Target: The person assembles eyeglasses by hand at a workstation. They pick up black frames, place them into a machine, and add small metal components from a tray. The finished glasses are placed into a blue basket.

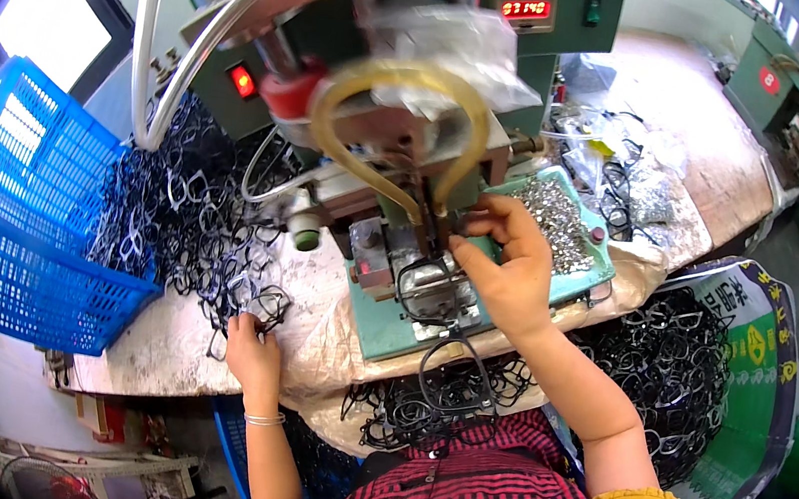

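Observation:
My right hand [516, 265] is at the tooling of a green bench press [406, 165], thumb and forefinger brought together beside the narrow slot. What lies between those fingertips is too small to make out. A black looped frame [401, 290], like an eyeglass frame, sits in the press just below that hand. At the near edge of a heaped pile of similar frames [196, 223], my left hand [254, 360] has its fingers closed on one black frame [251, 303]. A curved yellowish tube [482, 124] feeds down to the tooling.
A green tray [602, 266] of small metal pieces stands right of the press. Blue baskets [23, 271] are at the left. More frames lie in my lap area [431, 395] and in a large green-sided sack [753, 397]. Plastic bags [644, 196] lie behind the tray.

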The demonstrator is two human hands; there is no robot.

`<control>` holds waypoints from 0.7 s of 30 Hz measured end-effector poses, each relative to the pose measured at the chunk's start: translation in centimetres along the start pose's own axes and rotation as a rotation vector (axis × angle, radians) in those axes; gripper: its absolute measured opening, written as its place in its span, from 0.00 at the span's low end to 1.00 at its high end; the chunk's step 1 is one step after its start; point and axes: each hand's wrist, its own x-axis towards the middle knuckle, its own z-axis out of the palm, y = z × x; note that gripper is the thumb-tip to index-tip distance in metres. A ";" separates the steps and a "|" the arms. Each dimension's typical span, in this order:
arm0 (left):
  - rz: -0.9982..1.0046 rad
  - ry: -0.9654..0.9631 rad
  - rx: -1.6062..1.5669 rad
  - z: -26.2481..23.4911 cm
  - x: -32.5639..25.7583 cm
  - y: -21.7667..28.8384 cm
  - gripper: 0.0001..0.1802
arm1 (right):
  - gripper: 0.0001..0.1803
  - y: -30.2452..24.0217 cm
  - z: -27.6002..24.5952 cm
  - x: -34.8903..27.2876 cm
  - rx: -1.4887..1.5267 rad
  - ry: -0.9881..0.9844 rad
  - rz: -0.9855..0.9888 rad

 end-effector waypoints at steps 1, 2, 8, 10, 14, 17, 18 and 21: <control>0.021 0.049 -0.069 0.4 0.6 0.1 0.11 | 0.23 -0.3 0.1 0.1 0.073 -0.020 0.027; 0.092 0.146 -0.143 -0.2 1.0 1.2 0.08 | 0.24 -0.7 0.3 0.0 0.146 -0.048 0.053; -0.248 -0.011 -1.554 -5.3 3.0 10.3 0.06 | 0.28 -3.6 1.2 -0.9 0.213 -0.065 0.165; -0.171 -0.402 -1.764 -8.6 1.3 13.4 0.11 | 0.28 -4.9 0.8 -1.6 0.071 -0.105 0.066; -0.242 -1.344 -1.795 -11.0 -1.0 20.3 0.16 | 0.19 -3.1 -2.6 -0.2 -0.239 -0.232 0.014; -0.518 -1.501 -1.856 -9.9 -0.1 23.1 0.14 | 0.16 2.4 -6.8 1.3 -1.049 -0.098 -0.149; -0.536 -1.430 -1.889 -8.9 -0.3 23.2 0.14 | 0.16 3.0 -7.6 1.4 -1.207 -0.104 -0.080; -0.624 -1.369 -1.882 -8.8 -1.0 23.7 0.15 | 0.16 6.3 -10.7 1.3 -1.169 -0.034 -0.126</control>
